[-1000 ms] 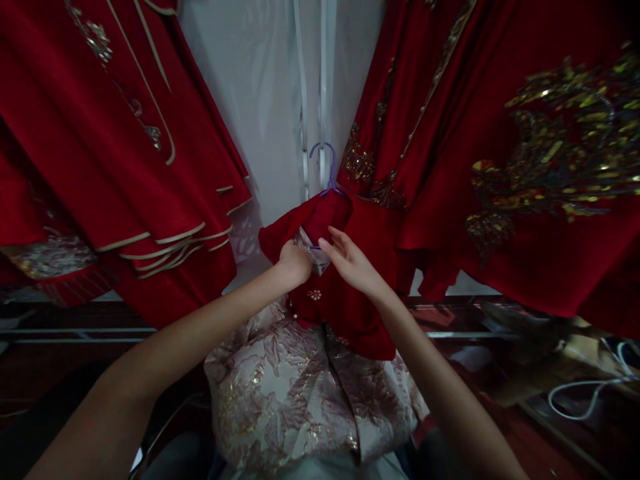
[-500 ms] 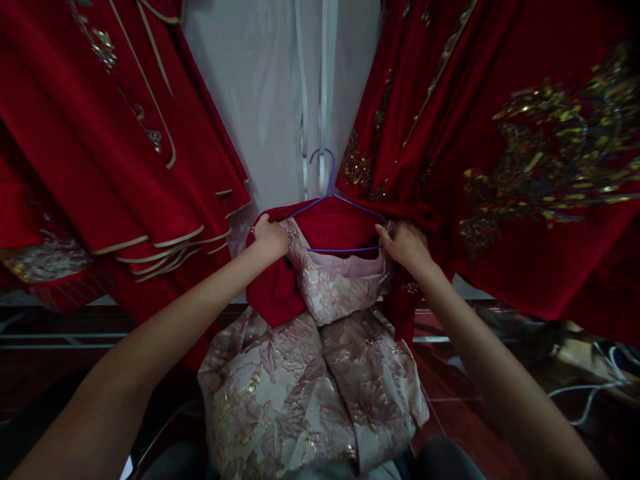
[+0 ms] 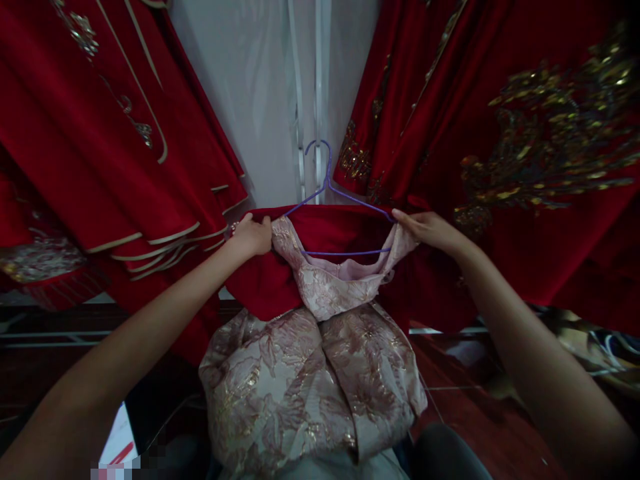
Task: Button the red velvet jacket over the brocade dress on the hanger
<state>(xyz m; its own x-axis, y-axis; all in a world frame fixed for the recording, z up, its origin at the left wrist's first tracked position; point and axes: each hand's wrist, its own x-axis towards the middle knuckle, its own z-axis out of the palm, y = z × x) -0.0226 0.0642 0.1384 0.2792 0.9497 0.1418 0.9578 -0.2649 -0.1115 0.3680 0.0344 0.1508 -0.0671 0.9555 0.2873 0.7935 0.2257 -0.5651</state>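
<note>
A pink and gold brocade dress hangs on a purple wire hanger, with a red garment draped over the same hanger around it. My left hand is closed on the red fabric at the hanger's left shoulder. At the hanger's right end my right hand pinches the red fabric. Both arms are stretched forward and spread apart.
Red embroidered gowns hang at the left, and more red gowns with gold sequin work hang at the right. A white wall with a vertical rail is behind. Below lies a dark reddish floor with a cable at the far right.
My hands moved apart from the middle of the garment to the hanger's two ends. The red garment was spread open, showing the brocade bodice and the hanger's bar.
</note>
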